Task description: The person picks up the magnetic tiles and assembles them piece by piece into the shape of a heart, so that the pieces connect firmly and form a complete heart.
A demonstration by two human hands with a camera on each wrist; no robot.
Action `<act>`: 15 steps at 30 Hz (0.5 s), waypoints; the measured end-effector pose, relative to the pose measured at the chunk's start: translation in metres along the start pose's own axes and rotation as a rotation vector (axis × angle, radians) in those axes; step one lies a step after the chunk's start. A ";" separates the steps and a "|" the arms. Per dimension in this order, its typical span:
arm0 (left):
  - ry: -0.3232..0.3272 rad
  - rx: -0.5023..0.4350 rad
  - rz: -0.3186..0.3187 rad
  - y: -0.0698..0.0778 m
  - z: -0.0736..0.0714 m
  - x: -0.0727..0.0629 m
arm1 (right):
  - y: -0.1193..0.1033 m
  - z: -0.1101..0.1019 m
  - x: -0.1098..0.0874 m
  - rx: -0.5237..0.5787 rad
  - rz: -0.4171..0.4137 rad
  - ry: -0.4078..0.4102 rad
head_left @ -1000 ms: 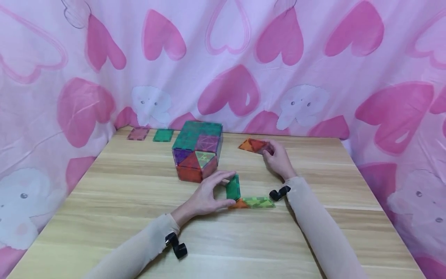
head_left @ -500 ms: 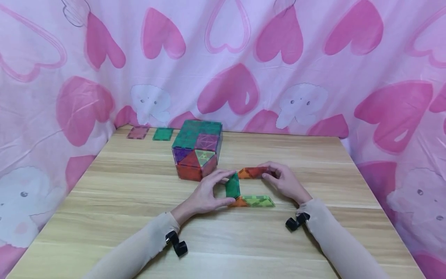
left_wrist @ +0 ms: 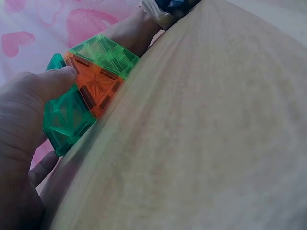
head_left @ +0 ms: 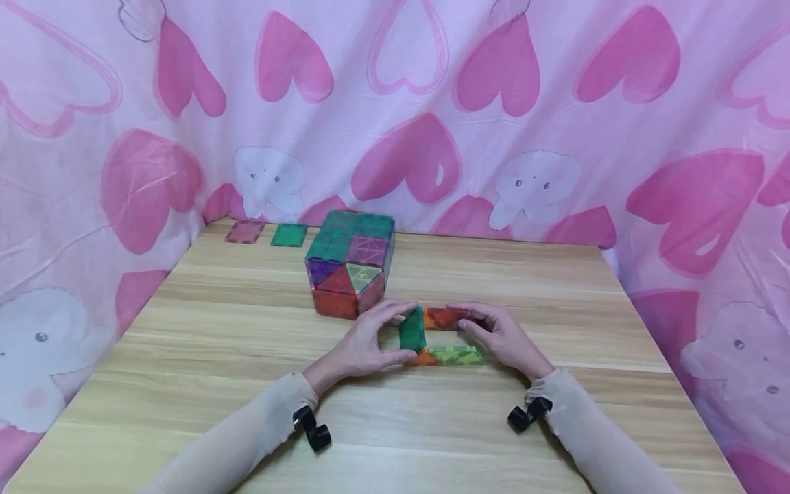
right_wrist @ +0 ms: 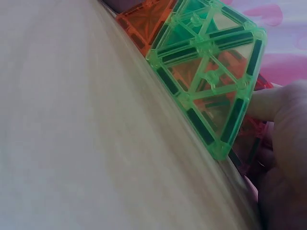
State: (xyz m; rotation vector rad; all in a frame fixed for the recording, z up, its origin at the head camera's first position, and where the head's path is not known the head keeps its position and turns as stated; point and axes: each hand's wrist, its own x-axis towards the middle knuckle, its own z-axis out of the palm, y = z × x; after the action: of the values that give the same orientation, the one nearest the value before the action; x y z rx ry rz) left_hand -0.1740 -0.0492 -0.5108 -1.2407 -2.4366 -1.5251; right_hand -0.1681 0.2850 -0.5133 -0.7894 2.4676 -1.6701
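Note:
My left hand [head_left: 364, 346] holds a dark green magnetic tile [head_left: 411, 331] on edge, thumb and fingers at opposite sides of it. From the tile's near side runs a standing row with an orange triangle tile [left_wrist: 96, 84] and light green triangle tiles [right_wrist: 211, 76]. Along the far side, an orange-and-red row of triangle tiles [head_left: 443, 318] stands with its left end right at the green tile. My right hand [head_left: 503, 337] pinches the red end of that row; in the right wrist view the light green tiles partly hide it.
A block built of magnetic tiles [head_left: 352, 237], green on top with red and purple sides, stands behind my left hand. A pink square tile [head_left: 245, 232] and a green square tile [head_left: 289, 235] lie flat at the back left. A curtain [head_left: 407, 82] hangs behind the wooden table [head_left: 204, 357].
My right hand has brought the orange-and-red row from the back right toward me, up to the green tile's far side. My left hand stays in place, still holding the green tile.

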 end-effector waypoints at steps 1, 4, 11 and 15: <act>-0.003 0.000 0.004 0.000 0.000 0.000 | 0.000 0.001 0.000 -0.003 -0.003 0.004; -0.010 0.001 0.010 -0.001 -0.001 0.000 | 0.001 0.002 0.001 -0.016 -0.005 0.018; 0.012 0.030 0.034 0.006 -0.004 0.003 | 0.001 0.002 0.003 -0.064 0.022 0.065; 0.074 0.054 0.110 0.026 -0.020 0.012 | 0.001 0.001 0.001 -0.067 0.031 0.074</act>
State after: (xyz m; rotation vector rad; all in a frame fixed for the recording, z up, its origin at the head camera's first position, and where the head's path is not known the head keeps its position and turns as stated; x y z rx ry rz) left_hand -0.1732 -0.0514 -0.4763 -1.2620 -2.3071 -1.4407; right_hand -0.1688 0.2835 -0.5142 -0.7043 2.5838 -1.6425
